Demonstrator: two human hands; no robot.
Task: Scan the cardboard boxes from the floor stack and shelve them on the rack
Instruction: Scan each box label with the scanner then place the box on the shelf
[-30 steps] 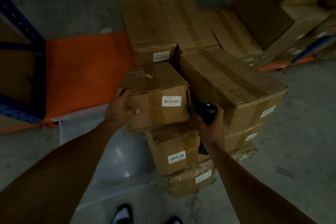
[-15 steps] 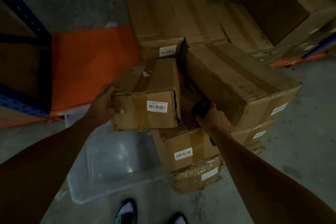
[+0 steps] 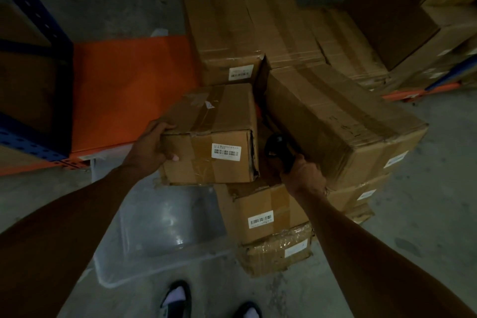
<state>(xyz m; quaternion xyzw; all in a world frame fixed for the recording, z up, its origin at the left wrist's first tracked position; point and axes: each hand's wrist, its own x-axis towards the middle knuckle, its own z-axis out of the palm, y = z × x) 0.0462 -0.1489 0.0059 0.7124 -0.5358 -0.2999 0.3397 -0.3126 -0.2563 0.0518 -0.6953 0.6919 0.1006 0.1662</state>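
My left hand [image 3: 152, 146] grips the left end of a small taped cardboard box [image 3: 214, 134], held off the stack with its white barcode label [image 3: 226, 150] facing me. Just right of that box, my right hand [image 3: 303, 173] is closed on a black handheld scanner [image 3: 277, 148]. Beneath them stands the floor stack: a labelled box [image 3: 260, 214] on a crumpled, plastic-wrapped one [image 3: 276, 250]. A long box [image 3: 335, 121] lies on more boxes to the right. The rack's orange shelf deck [image 3: 129, 90] lies to the left, with blue uprights [image 3: 38, 20].
Long boxes [image 3: 219, 28] lie side by side behind the stack. Larger boxes [image 3: 418, 15] fill the top right. A clear plastic bin [image 3: 165, 235] sits on the concrete floor under my left arm. My shoes [image 3: 178, 299] show at the bottom edge.
My left hand has pulled the small box leftward off the stack, over the clear bin. The right hand with the scanner now sits beside the box's right end.
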